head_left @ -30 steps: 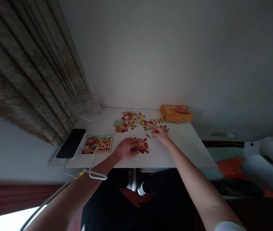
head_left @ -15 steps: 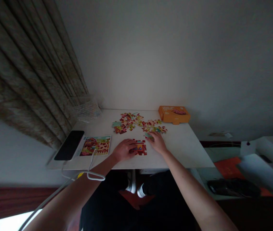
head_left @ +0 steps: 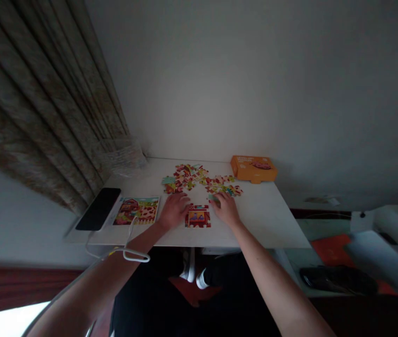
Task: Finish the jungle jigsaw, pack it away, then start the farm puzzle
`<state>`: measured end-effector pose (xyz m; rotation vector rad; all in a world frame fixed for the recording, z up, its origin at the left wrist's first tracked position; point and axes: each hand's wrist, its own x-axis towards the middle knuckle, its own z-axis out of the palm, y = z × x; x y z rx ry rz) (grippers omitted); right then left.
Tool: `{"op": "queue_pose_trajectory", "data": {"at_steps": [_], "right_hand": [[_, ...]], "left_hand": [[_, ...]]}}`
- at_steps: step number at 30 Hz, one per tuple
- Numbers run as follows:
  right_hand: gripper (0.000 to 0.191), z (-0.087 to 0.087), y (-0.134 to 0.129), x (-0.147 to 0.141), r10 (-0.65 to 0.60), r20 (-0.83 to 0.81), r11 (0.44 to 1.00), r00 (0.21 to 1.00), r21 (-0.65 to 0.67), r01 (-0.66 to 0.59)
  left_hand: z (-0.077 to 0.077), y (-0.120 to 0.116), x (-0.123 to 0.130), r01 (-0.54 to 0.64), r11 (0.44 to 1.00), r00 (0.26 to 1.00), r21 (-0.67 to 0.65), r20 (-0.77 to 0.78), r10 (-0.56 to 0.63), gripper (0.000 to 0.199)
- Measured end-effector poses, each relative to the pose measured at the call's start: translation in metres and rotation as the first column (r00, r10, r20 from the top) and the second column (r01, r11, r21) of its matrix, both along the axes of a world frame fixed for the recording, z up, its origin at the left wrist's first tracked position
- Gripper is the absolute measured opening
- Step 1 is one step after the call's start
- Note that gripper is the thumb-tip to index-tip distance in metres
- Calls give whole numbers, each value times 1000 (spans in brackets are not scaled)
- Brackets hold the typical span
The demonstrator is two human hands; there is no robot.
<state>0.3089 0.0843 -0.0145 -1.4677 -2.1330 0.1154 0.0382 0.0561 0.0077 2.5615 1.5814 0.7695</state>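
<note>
- Head view, looking down: you are working at a white bench (head_left: 262, 220) with both forearms reaching out over its near edge.
- Your left hand (head_left: 174, 210) is lying low and spread, holding nothing that shows, just beside the left edge of an assembled puzzle section (head_left: 198, 216).
- Your right hand (head_left: 227, 209) is reaching in from the right of that section, its fingertips (head_left: 216, 201) pressing on or pinching a pale green puzzle piece (head_left: 213, 198). You are leaving it unclear whether that piece is gripped; I cannot tell.
- The assembled section is sitting flat near the bench's front edge, between your hands.
- Loose puzzle pieces (head_left: 186, 179) are lying scattered in two clusters behind your hands.
- A farm picture card (head_left: 136, 210) is lying left of your left hand, with a black smartphone (head_left: 98, 208) beyond it.
- An orange box (head_left: 254, 169) is sitting at the far right corner of the bench.
- A clear plastic bag (head_left: 125, 158) is bunching against a curtain (head_left: 33, 93) at the far left corner.
</note>
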Motion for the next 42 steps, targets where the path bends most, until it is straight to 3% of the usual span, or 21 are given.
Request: {"op": "queue_pose_trajectory", "data": {"at_steps": [3,5,10,20,25,29,34,37,42], "right_hand": [[21,1,-1,0,-23,10,1000,1000,-15,23],[20,1,-2,-1,-22,18,1000,1000,-19,23],[20,4,-3,-2,3,18,1000,1000,-25,-3],[24,2,-1,-3,11,-13,999,1000,-38,-11],[23,3,0,-2,46,-27,998,999,-38,-47],[26,3,-1,-2,31,-11,999,999,-35,-32],[25,3,-1,-4,18,-8,999,1000,-32,-19],[23,5,-1,-5,24,-19,999,1000,-28,-25],[21,8,-2,-5,8,-1,998,1000,-56,-8]], "left_hand": [[9,22,-12,-283,957,957,-58,-90,277,38],[17,35,-20,-386,914,914,-123,-184,361,44],[27,47,-35,-373,893,898,-253,-341,278,47],[22,70,-54,-469,836,868,-285,-324,377,53],[18,78,-39,-442,868,881,-226,-293,372,55],[15,83,-9,-286,938,940,-198,-249,234,53],[10,91,32,-231,947,960,-223,-208,186,48],[6,97,55,-123,977,980,-176,-175,92,50],[2,117,80,-38,973,991,-228,-133,8,51]]}}
